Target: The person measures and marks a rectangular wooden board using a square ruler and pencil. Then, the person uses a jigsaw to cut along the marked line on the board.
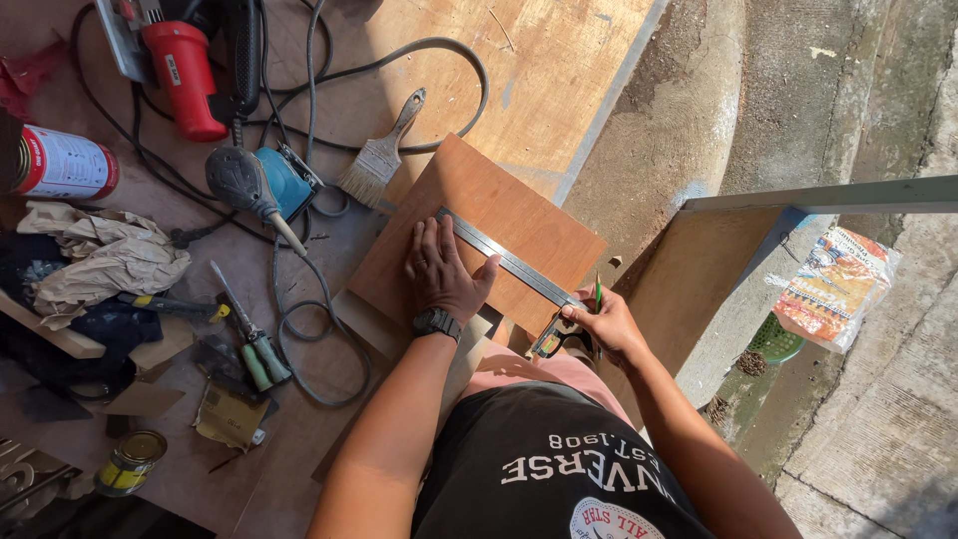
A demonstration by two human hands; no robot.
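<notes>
Right hand (607,324) grips a green pencil (598,292) at the near end of a steel try square (509,262); left hand (439,271), fingers spread flat, presses the square's blade onto a reddish-brown plywood board (499,205).

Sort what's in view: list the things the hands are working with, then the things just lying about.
In use:
- left hand pressing on the metal square
- right hand holding a green pencil at the square's end
- brown plywood board under the square

Lying about:
- paintbrush
- blue sander
- red power saw
- pliers
- crumpled cloth
- small tin
- red can
</notes>
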